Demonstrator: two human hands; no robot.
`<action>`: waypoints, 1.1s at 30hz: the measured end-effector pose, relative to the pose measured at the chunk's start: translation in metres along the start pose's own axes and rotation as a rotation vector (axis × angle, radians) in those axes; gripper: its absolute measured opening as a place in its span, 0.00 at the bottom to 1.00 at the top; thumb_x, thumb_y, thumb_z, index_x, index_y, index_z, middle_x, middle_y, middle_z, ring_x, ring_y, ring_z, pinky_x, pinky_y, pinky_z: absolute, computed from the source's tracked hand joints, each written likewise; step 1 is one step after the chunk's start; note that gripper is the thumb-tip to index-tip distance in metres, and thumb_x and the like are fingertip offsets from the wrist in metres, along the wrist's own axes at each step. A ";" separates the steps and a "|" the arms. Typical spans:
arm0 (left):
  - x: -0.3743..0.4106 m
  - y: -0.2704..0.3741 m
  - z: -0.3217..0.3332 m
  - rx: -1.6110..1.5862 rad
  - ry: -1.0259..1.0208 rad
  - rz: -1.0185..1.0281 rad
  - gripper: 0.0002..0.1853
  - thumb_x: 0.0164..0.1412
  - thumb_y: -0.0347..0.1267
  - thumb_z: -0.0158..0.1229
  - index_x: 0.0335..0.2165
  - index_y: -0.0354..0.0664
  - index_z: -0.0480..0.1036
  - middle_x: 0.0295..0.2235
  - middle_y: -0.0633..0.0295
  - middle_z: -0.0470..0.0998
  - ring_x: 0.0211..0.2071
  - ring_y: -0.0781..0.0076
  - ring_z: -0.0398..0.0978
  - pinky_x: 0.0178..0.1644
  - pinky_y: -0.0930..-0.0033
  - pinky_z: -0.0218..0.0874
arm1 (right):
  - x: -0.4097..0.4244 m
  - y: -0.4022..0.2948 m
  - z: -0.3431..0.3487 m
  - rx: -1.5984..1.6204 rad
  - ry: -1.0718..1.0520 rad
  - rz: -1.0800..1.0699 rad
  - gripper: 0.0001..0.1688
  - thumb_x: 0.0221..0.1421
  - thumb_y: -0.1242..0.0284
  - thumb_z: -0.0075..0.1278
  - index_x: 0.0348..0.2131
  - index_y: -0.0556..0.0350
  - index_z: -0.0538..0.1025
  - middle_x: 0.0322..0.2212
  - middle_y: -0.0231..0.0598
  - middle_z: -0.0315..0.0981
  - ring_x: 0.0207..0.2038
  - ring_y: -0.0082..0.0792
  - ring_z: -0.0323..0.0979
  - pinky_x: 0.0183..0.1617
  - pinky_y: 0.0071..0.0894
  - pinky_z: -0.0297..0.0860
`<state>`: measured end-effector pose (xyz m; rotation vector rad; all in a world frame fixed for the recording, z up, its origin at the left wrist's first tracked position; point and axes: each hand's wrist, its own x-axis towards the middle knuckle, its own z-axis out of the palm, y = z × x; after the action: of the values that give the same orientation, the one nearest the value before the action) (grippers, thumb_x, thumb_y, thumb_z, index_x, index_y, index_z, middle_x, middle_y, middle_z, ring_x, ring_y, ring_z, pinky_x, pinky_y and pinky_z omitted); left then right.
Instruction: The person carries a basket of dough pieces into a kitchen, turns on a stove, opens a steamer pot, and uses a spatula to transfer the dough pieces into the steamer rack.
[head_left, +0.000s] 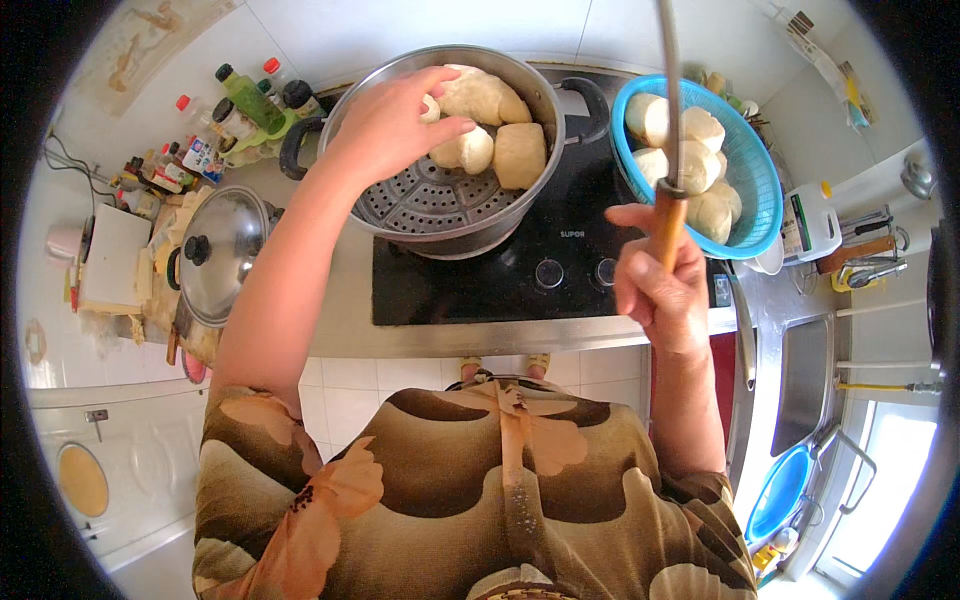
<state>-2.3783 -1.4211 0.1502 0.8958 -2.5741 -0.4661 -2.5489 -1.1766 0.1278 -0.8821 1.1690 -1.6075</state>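
A steel steamer pot with a perforated steamer tray stands on the black cooktop. Several steamed buns sit towards the tray's far and right side. My left hand reaches over the pot's left rim, thumb and fingers apart beside the buns; its palm side is hidden. In my right hand is the wooden handle of a utensil. Its long metal shaft points upward, and the far end is out of view. Behind that hand, a blue plastic basket contains several more buns.
On the left counter lies a domed steel lid, near bottles along the wall. The glass cooktop has knobs at its front. A white jug and a sink are to the right.
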 end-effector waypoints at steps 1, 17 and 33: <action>0.005 -0.009 0.008 0.083 -0.014 -0.018 0.28 0.49 0.42 0.61 0.48 0.43 0.67 0.37 0.57 0.74 0.37 0.64 0.72 0.41 0.65 0.64 | -0.002 0.001 -0.002 0.010 0.032 -0.028 0.21 0.51 0.74 0.51 0.45 0.62 0.70 0.11 0.29 0.65 0.10 0.12 0.53 0.12 0.11 0.46; 0.010 -0.041 -0.001 0.252 -0.178 0.037 0.24 0.46 0.34 0.57 0.45 0.47 0.66 0.42 0.57 0.69 0.44 0.57 0.69 0.46 0.60 0.61 | -0.019 0.022 -0.007 -0.114 0.093 -0.018 0.23 0.49 0.73 0.56 0.46 0.59 0.71 0.14 0.23 0.64 0.14 0.12 0.60 0.14 0.10 0.51; -0.049 -0.046 -0.035 0.100 -0.140 -0.091 0.26 0.45 0.38 0.63 0.44 0.44 0.69 0.39 0.59 0.73 0.39 0.60 0.73 0.42 0.64 0.64 | 0.028 -0.056 -0.003 -1.173 0.210 -0.059 0.23 0.51 0.76 0.50 0.48 0.53 0.70 0.30 0.43 0.74 0.29 0.34 0.72 0.36 0.32 0.68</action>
<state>-2.3029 -1.4302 0.1495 1.0533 -2.7122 -0.4434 -2.5753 -1.1962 0.1816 -1.4673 2.3112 -0.9546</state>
